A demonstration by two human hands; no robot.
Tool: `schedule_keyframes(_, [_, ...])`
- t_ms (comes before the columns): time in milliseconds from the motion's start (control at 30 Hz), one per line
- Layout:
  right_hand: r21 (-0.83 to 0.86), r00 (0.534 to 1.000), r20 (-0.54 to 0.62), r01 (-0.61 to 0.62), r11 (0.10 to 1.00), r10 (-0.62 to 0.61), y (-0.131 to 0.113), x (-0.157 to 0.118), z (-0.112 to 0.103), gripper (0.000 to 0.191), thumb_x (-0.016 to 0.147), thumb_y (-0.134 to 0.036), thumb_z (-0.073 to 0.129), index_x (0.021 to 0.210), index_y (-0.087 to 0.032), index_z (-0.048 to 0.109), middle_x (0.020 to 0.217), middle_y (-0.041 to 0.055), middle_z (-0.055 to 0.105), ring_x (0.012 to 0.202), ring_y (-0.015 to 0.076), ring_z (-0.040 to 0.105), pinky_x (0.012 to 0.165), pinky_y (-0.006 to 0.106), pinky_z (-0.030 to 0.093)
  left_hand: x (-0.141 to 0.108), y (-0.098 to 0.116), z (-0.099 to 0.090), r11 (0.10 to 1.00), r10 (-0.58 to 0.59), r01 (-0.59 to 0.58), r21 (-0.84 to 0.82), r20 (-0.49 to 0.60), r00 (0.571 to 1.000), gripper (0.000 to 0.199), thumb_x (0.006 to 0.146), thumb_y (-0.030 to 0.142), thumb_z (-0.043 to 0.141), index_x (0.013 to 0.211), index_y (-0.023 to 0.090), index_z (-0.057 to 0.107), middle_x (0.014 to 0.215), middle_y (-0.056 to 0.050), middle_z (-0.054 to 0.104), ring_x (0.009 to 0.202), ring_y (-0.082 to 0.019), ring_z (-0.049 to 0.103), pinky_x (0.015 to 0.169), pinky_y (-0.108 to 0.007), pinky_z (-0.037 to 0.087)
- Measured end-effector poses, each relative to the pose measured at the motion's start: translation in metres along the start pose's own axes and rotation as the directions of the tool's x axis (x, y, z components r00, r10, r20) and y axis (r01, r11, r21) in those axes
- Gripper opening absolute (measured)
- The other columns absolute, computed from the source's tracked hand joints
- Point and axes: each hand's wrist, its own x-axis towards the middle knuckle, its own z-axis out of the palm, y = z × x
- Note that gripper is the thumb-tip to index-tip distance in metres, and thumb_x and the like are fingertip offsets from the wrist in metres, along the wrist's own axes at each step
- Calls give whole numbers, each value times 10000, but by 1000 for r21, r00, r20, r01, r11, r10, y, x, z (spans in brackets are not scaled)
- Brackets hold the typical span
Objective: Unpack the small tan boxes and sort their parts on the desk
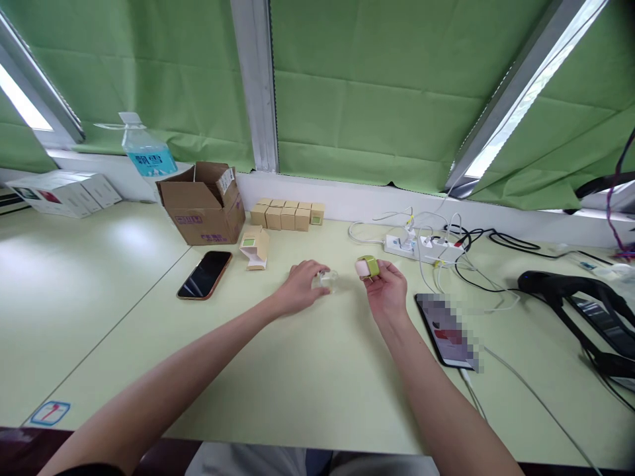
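My left hand [300, 287] is closed round a small clear glass container [325, 281] at the middle of the table. To its right, my right hand [387, 289] holds a small green and pale pink item [367, 266] between thumb and fingers, a little apart from the glass. An opened small cardboard box [254, 248] with a green label stands up and to the left of my left hand. Behind it, several small closed boxes [288, 215] sit in rows by the wall.
A dark phone [205, 275] and a brown carton [203, 205] are at the left. On the right are a power strip [423, 248] with cables, a second phone [449, 330] and a black headset-like frame [570, 291]. A water bottle [149, 155] stands behind the carton.
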Motion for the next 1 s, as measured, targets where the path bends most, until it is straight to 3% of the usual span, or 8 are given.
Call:
schedule_keyframes(233, [74, 987, -67, 152, 986, -148, -16, 2, 1, 190, 701, -278, 872, 725, -219, 692, 735, -4, 719, 685, 152, 670, 586, 270, 547, 107, 25, 42, 999, 6, -7, 35, 32, 999, 466, 922, 399, 751, 1361, 257, 684, 1393, -96, 692, 1395, -335, 538, 1174, -490, 374])
schedule_keyframes(400, [59, 988, -95, 128, 990, -122, -10, 11, -8, 214, 692, -281, 870, 720, -218, 667, 714, -18, 698, 635, 133, 641, 566, 255, 537, 127, 35, 69, 999, 8, -10, 32, 62, 998, 544, 952, 405, 671, 1469, 244, 620, 1442, -136, 653, 1444, -373, 486, 1182, -541, 363])
schedule_keyframes(500, [28, 996, -75, 45, 999, -42, -5, 13, -11, 232, 666, -279, 872, 716, -217, 654, 709, -19, 698, 614, 129, 632, 546, 246, 534, 115, 30, 62, 1000, 24, -24, 8, 41, 999, 702, 929, 392, 680, 1589, 241, 498, 1529, -157, 580, 1495, -383, 422, 1221, -572, 343])
schedule_keyframes(633, [-51, 988, 18, -154, 987, 155, -1, 8, -6, 204, 626, -249, 858, 704, -213, 673, 728, 16, 737, 609, 151, 647, 486, 243, 508, 75, 19, 25, 996, 83, -83, -43, -2, 997, 774, 892, 190, 611, 1638, 270, 421, 1576, -113, 538, 1512, -306, 425, 1271, -521, 357])
schedule_keyframes(700, [-114, 958, 83, -263, 958, 273, 0, 3, 0, 183, 611, -225, 850, 688, -206, 685, 706, 32, 738, 578, 157, 631, 456, 248, 492, 47, 15, 1, 983, 161, -158, -97, 27, 987, 832, 857, 140, 622, 1641, 320, 412, 1586, -72, 544, 1482, -259, 483, 1241, -452, 437])
schedule_keyframes(767, [-181, 917, 138, -349, 920, 375, 2, -3, 6, 165, 604, -214, 846, 676, -196, 699, 664, 32, 719, 550, 154, 609, 449, 250, 494, 18, 12, -18, 934, 300, -281, -220, 61, 952, 842, 866, 153, 665, 1645, 352, 418, 1612, -76, 528, 1518, -279, 461, 1237, -477, 463])
schedule_keyframes(833, [-239, 874, 180, -406, 882, 451, 4, -10, 12, 154, 611, -226, 848, 687, -187, 720, 652, 29, 712, 550, 154, 611, 456, 248, 503, -8, 12, -30, 905, 360, -324, -275, 95, 928, 821, 890, 183, 708, 1641, 382, 442, 1590, -86, 544, 1523, -297, 472, 1241, -509, 473])
schedule_keyframes(1000, [-352, 789, 249, -467, 811, 562, 12, -25, 24, 160, 579, -217, 844, 679, -163, 731, 664, 40, 712, 549, 149, 607, 472, 256, 525, -46, 14, -30, 915, 324, -295, -276, 67, 944, 597, 969, 208, 696, 1529, 388, 591, 1428, -80, 617, 1414, -270, 580, 1232, -473, 499])
